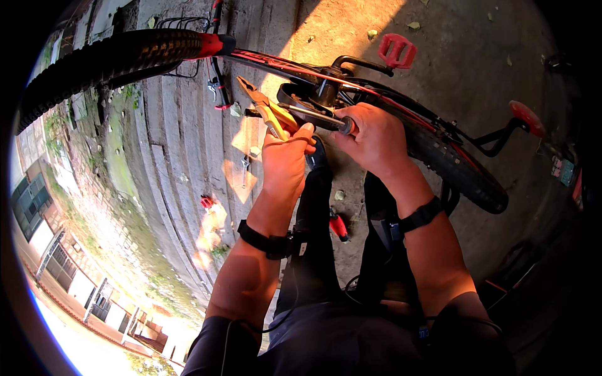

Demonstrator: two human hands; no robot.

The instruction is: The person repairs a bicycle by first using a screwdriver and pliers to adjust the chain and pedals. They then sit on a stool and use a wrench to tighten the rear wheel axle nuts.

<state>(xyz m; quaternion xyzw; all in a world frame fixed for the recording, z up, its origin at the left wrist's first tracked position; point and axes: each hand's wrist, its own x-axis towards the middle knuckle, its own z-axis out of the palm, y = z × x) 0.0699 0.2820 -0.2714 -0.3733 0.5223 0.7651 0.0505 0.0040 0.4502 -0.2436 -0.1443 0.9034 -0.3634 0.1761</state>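
My left hand point(285, 156) is closed round the yellow handles of a pair of pliers point(264, 108), whose jaws point up and to the left. In my closed right hand point(375, 139) is a screwdriver point(318, 115), its dark handle in my grip and its metal shaft slanting left toward the pliers. The shaft crosses close to the pliers' handles; whether they touch I cannot tell. Just beyond both hands is the crank area of a black and red bicycle point(328, 88), with a dark rounded part point(290, 94) beside the screwdriver shaft.
The bicycle's front tyre point(125, 53) reaches far left, and its rear tyre point(473, 178) lies right of my right hand. Red pedals point(397, 51) stick out on cranks. A wrench point(245, 164), a small red item point(207, 202) and a red-and-black object point(338, 225) lie on the ground.
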